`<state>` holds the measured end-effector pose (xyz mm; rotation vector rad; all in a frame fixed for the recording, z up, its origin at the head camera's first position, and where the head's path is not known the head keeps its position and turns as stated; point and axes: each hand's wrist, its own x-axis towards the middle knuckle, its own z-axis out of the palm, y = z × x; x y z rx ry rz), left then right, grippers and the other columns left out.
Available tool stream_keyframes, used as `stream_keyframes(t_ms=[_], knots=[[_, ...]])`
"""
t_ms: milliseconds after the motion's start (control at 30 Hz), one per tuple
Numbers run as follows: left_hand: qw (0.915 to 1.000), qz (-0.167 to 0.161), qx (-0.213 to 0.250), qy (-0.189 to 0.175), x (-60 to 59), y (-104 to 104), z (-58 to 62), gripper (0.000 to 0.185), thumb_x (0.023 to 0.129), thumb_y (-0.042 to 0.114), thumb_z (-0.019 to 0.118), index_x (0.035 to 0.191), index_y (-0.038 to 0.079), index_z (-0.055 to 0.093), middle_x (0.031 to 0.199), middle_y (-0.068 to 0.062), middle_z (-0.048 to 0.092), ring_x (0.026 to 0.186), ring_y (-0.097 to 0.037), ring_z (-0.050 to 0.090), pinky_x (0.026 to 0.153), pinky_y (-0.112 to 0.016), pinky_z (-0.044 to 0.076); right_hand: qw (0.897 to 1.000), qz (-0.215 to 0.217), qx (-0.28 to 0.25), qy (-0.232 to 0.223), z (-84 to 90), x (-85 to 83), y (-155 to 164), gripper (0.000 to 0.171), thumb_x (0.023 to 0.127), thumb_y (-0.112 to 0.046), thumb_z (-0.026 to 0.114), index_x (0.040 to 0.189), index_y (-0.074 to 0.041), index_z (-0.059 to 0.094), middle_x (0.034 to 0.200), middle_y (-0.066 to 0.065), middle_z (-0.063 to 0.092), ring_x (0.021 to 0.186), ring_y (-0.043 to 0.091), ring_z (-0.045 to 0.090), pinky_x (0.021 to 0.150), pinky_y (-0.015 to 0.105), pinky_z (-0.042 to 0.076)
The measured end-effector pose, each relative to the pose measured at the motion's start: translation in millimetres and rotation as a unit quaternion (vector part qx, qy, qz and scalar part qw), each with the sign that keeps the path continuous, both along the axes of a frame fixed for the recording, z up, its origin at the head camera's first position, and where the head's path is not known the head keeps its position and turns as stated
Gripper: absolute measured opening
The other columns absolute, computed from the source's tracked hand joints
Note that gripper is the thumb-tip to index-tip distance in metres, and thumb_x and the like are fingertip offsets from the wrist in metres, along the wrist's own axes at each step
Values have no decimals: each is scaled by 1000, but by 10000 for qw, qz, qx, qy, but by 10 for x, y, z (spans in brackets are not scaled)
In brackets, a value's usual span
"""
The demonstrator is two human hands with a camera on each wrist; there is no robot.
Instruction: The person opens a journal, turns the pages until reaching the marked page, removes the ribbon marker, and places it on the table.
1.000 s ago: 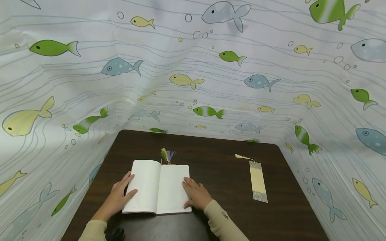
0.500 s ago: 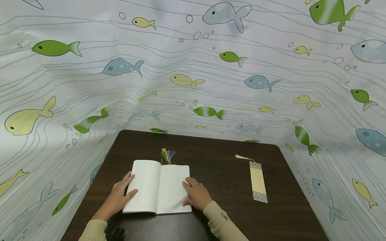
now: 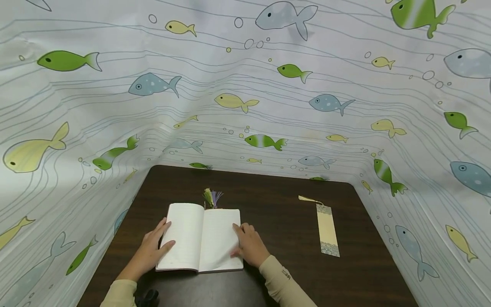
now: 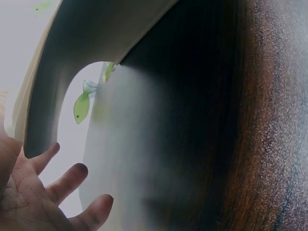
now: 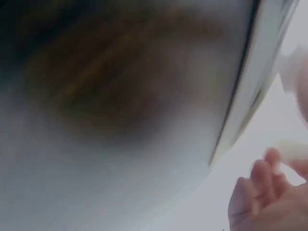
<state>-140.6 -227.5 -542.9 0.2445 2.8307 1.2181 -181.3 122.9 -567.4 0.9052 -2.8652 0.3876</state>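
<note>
the notebook (image 3: 200,238) lies open on the near table (image 3: 276,213), spine running away from the person. left hand (image 3: 150,251) rests flat on its left edge, fingers spread; right hand (image 3: 250,246) lifts the right page's outer edge with its fingertips, nearer the far bookmark (image 3: 327,230). wrist views show only blurred undersides.

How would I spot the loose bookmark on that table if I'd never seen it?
Start at the dark brown table. Right of the open book, lying alone, is the loose bookmark: a pale yellow strip with grey patterned ends and a cream tassel. Unlike the book's tassels, it touches nothing else.
</note>
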Motion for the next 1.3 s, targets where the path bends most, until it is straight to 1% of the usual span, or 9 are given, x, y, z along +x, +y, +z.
stream_keyframes(t_ms=[200, 500, 600, 700, 767, 900, 967, 1133, 1300], knots=[[10000, 2, 29, 24, 11, 11, 5, 70, 102, 34, 63, 153, -6, 36, 162, -33, 20, 136, -60, 25, 98, -82, 28, 9804, 216, -1530, -1223, 121, -51, -46, 105, 79, -23, 88, 159, 1, 24, 122, 11, 46, 104, 21, 48, 89, 34, 50], [9999, 23, -23, -127, 12, 11, -3, 71, 102, 36, 62, 154, -5, 36, 162, -32, 19, 137, -60, 24, 98, -82, 28, 8255, 164, -4276, -3681, 251, -4, -162, 86, 102, -13, 63, 164, -9, 3, 154, 24, 38, 135, 38, 48, 104, 42, 48], [10000, 27, 7, -37, 12, 24, 5, 66, 105, 35, 58, 153, -5, 37, 162, -32, 19, 137, -59, 25, 98, -81, 28, 7848, 566, -4642, -4067, 268, 28, -239, 70, 110, -31, 46, 164, -8, 8, 158, 27, 33, 140, 40, 43, 110, 49, 43], [9997, 41, 223, 25, 14, 49, 14, 57, 110, 32, 46, 152, -5, 38, 162, -32, 20, 137, -60, 23, 98, -83, 25, 7684, 939, -4677, -4266, 256, 69, -333, 65, 111, -43, 29, 162, -5, 20, 159, 23, 35, 142, 38, 42, 111, 53, 40], [9988, 37, 490, 58, 10, 62, 15, 53, 112, 29, 35, 152, -7, 38, 162, -32, 19, 138, -62, 20, 98, -84, 20, 7957, 1155, -4332, -4073, 224, 102, -384, 63, 110, -44, 24, 160, -5, 29, 161, 18, 35, 146, 34, 37, 115, 52, 36], [9928, -98, 1181, 145, -14, 74, 38, 55, 114, 25, 18, 151, -11, 36, 163, -34, 14, 142, -64, 10, 99, -85, 11, 8901, 1436, -2997, -3120, 159, 163, -479, 54, 111, -38, 26, 153, -9, 46, 164, 7, 34, 151, 25, 30, 119, 43, 32], [9901, -215, 1365, 243, -22, 66, 46, 57, 114, 26, 14, 151, -11, 37, 162, -35, 13, 142, -65, 8, 98, -85, 8, 9190, 1622, -2349, -2719, 133, 186, -520, 49, 111, -32, 33, 151, -9, 48, 164, 7, 32, 151, 26, 29, 120, 42, 30], [9876, -306, 1492, 390, -29, 52, 64, 56, 114, 25, 15, 149, -13, 37, 162, -35, 15, 142, -65, 9, 99, -85, 8, 9506, 1702, -1214, -2294, 122, 252, -631, 44, 110, -27, 45, 151, -15, 49, 165, 3, 32, 151, 35, 27, 114, 65, 28], [9975, -23, 616, 358, -26, 43, 61, 61, 108, 29, 50, 149, -14, 36, 162, -32, 22, 138, -58, 25, 101, -81, 24, 9615, 1650, -696, -2083, 162, 267, -680, 45, 108, -35, 47, 151, -22, 50, 164, -3, 33, 151, 32, 28, 111, 70, 27]])
